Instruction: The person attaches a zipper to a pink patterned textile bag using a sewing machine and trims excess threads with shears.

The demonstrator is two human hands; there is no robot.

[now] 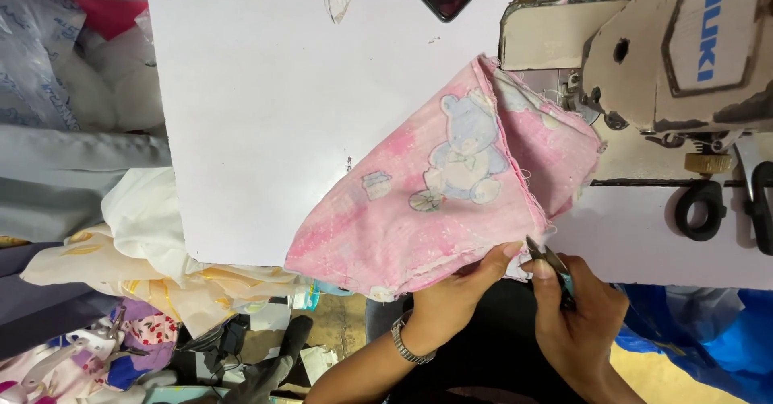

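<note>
- On the white, smooth sewing table (pixel 258 130) lies a pink cotton piece printed with a pale blue teddy bear (pixel 451 187), soft and slightly crumpled, folded into a rough triangle whose upper corner reaches the machine.
- At the near edge of the table the left hand (pixel 455 291) pinches the cloth's frayed lower hem between thumb and fingers; a metal link wristwatch (pixel 409 341) circles that wrist.
- Just beside it, the right hand (pixel 576 315) is closed around small thread snips with a teal handle (pixel 555 265), their dark metal tips touching the hem's edge.
- Right of the cloth stands a cream, worn industrial sewing machine (pixel 668 50) with chipped paint and a brass knurled knob.
- Left of the table, heaped fabrics (pixel 153 243) in white, yellow print and grey hang loosely, with clear crinkled plastic bags (pixel 40 50) above them.
- Blue plastic sheeting (pixel 708 331) bunches under the table at the right.
</note>
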